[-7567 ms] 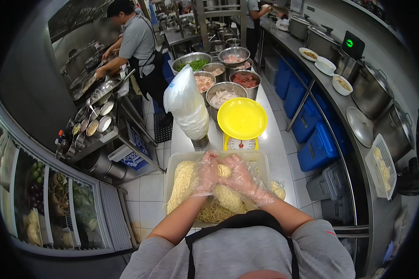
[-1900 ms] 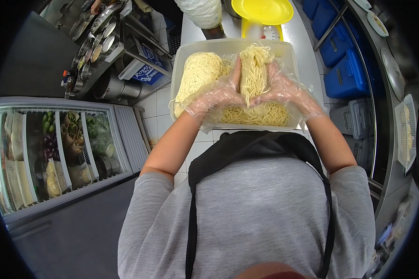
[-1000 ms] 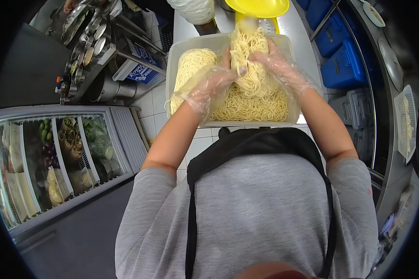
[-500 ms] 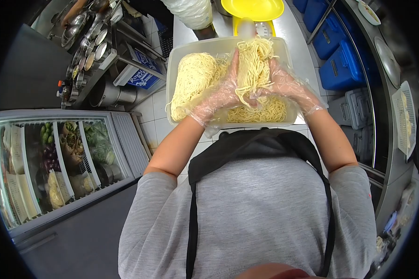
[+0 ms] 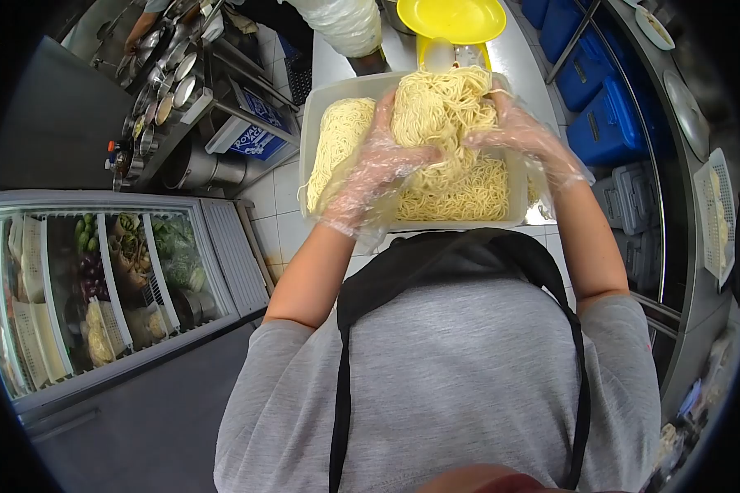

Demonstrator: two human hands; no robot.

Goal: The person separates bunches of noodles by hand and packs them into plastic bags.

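Two hands in clear plastic gloves here, both full. The left hand (image 5: pixel 382 162) is cupped around one side of a big loose clump of pale yellow noodles (image 5: pixel 436 107), and the right hand (image 5: pixel 528 135) has the other side, fingers spread and thumbs turned in toward the middle. So yeah, the clump is held between them, over a rectangular translucent plastic tub (image 5: pixel 358 89) on a shiny metal counter (image 5: pixel 522 62). Can't tell if its lower strands touch the noodles underneath.

Inside the tub, a rounded pale noodle heap (image 5: pixel 339 135) sits on the left, and a flatter layer of yellow noodles (image 5: pixel 460 201) covers the front, right below the clump. Just past the tub there's a yellow kitchen scale (image 5: pixel 471 56) with a round bright yellow dish (image 5: pixel 452 20) on top, plus a tall white plastic-wrapped bundle (image 5: pixel 337 26) to its left.
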